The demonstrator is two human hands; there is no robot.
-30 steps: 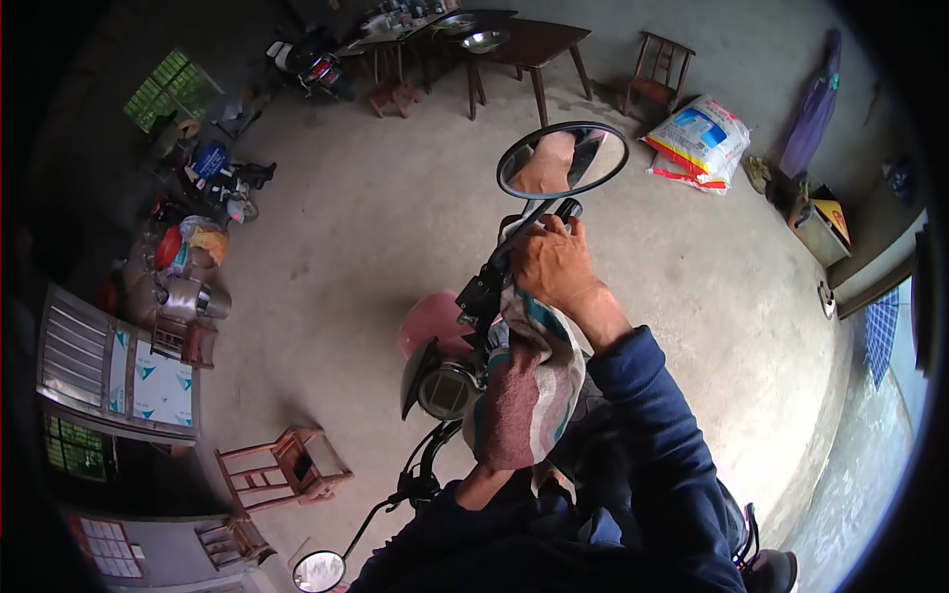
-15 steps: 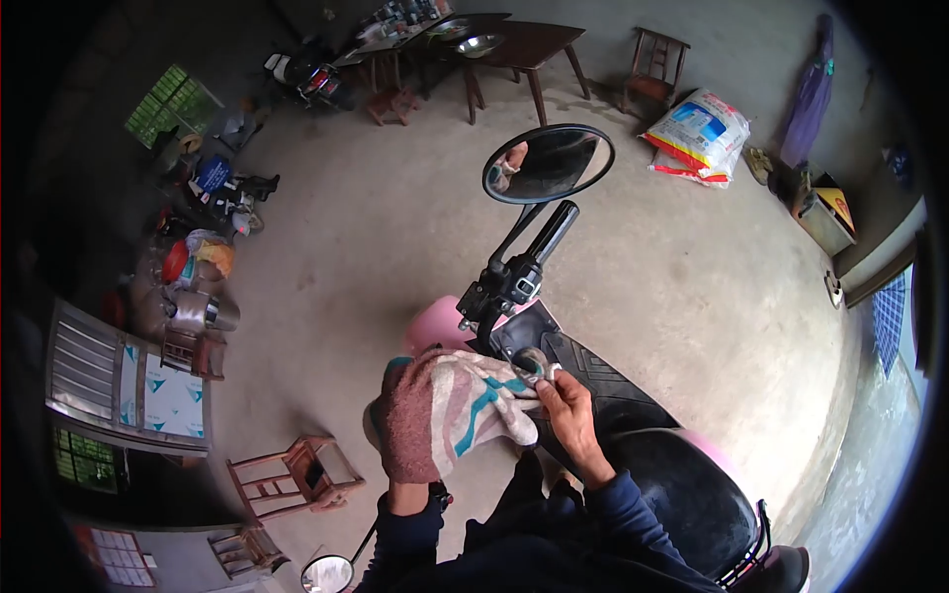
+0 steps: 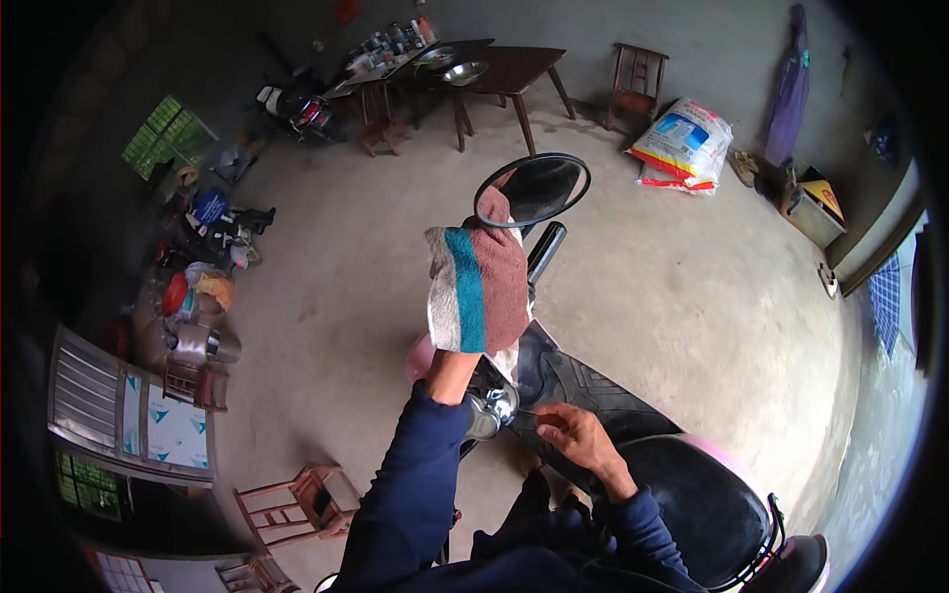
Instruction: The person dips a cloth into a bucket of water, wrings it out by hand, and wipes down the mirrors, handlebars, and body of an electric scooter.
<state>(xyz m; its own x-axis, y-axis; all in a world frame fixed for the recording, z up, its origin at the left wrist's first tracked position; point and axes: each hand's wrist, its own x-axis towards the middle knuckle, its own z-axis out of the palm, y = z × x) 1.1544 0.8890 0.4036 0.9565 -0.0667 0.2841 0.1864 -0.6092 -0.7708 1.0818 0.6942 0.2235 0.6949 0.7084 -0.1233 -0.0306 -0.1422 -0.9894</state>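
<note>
- Two metal bowls point(image 3: 464, 73) sat on the dark table point(image 3: 524, 67); couldn't make out any contents.
- Bottles and jars point(image 3: 395, 42) stood grouped on the surface beside it.
- Box point(image 3: 813, 219) by the right wall had a yellow-and-red piece at its top; rest of the contents unclear.
- Metal pot point(image 3: 193, 341) was at left, near a red basin point(image 3: 176, 294); insides not readable.
- Two sacks point(image 3: 682, 143) lay stacked, white with red and yellow bands; top one had a blue panel. Print too small to read.
- Blue item point(image 3: 210, 208) at left had white marks, illegible.
- Left hand point(image 3: 453, 377) was inside/behind the striped towel point(image 3: 504, 282); finger opening couldn't be told. Towel's upper end was up at the lower-left rim of the scooter mirror point(image 3: 539, 191).
- Right hand point(image 3: 583, 440) was half open, fingers loosely curled, nothing seen in it, over the black footboard point(image 3: 593, 385).
</note>
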